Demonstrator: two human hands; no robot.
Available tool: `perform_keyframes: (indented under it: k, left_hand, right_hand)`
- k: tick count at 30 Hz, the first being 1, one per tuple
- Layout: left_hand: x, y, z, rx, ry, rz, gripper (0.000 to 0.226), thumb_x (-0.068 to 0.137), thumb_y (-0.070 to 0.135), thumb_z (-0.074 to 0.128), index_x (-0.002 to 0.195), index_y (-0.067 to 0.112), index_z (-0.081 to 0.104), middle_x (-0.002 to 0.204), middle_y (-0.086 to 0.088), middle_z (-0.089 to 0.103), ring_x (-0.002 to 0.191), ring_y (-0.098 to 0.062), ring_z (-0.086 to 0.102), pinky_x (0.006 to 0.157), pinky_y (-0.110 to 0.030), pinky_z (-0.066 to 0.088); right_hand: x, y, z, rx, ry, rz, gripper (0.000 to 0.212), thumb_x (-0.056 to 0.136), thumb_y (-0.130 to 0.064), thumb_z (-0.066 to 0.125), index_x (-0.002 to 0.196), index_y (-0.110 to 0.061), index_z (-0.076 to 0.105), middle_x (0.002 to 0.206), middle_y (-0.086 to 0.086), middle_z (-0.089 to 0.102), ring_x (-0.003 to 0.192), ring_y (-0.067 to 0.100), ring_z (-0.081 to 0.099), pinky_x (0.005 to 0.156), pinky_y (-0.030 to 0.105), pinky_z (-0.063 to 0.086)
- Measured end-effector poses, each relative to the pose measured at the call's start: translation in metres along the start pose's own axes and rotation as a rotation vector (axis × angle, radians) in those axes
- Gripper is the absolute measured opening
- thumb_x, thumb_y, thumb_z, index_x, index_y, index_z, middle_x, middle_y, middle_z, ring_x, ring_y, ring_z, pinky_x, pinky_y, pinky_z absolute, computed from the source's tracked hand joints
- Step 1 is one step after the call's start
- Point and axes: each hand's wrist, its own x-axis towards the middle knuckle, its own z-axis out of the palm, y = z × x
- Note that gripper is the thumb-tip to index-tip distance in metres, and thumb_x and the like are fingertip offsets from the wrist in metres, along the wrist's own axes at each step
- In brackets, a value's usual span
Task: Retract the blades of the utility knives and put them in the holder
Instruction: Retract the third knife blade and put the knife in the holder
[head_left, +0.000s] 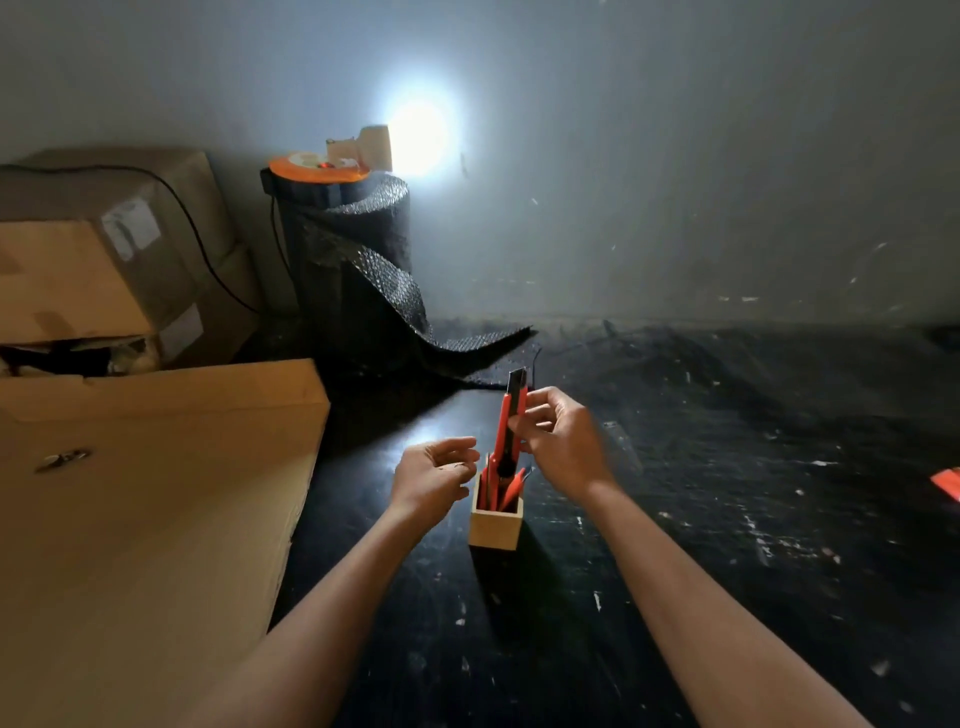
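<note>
- Two hands work over a small wooden holder that stands on the dark counter, near its left side.
- Right hand pinches a red utility knife by its body, upright, with its lower end at the mouth of the holder.
- At the top of this knife a dark blade tip shows above the red body, so the blade appears to be out; how far out is hard to tell.
- Left hand hovers just left of the holder, fingers loosely curled and holding nothing.
- Several other red knives already stand inside the holder, leaning against its walls.
- One more red object lies at the far right edge of the counter; it may be another knife, but too little shows to say.
- Step in hand, as I judge it: this knife is about to be stowed, yet its blade is not drawn in.
- Next move calls for a thumb on the slider to pull the blade back, then lowering the knife fully among the others without tipping the holder.
- Cardboard boxes crowd the left.
</note>
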Motion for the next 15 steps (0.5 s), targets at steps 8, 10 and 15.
perform_keyframes:
  k: [8, 10, 15]
  left_hand:
    - [0.029, -0.065, 0.026, 0.314, -0.025, -0.119, 0.088, 0.078, 0.010, 0.088, 0.154, 0.013, 0.043, 0.138, -0.013, 0.064, 0.121, -0.027, 0.065, 0.098, -0.040, 0.059]
    - [0.035, -0.072, 0.031, 0.373, -0.049, -0.137, 0.095, 0.075, 0.013, 0.091, 0.156, 0.014, 0.040, 0.143, -0.012, 0.061, 0.129, -0.027, 0.061, 0.104, -0.042, 0.054]
    - [0.050, -0.083, 0.044, 0.457, -0.080, -0.167, 0.103, 0.072, 0.021, 0.094, 0.158, 0.013, 0.036, 0.155, -0.012, 0.052, 0.144, -0.030, 0.048, 0.118, -0.047, 0.041]
  right_hand:
    - [0.023, 0.062, 0.025, -0.170, 0.008, 0.073, 0.008, 0.095, -0.021, 0.070, 0.099, -0.015, 0.068, 0.090, 0.000, 0.073, 0.080, 0.011, 0.069, 0.061, 0.016, 0.050]
    - [0.026, 0.074, 0.031, -0.193, 0.001, 0.095, 0.006, 0.095, -0.020, 0.070, 0.099, -0.016, 0.068, 0.091, -0.001, 0.072, 0.078, 0.008, 0.068, 0.058, 0.011, 0.046]
    - [0.027, 0.096, 0.044, -0.250, -0.057, 0.128, 0.004, 0.095, -0.018, 0.068, 0.099, -0.019, 0.066, 0.094, -0.004, 0.072, 0.084, 0.013, 0.068, 0.059, 0.015, 0.045]
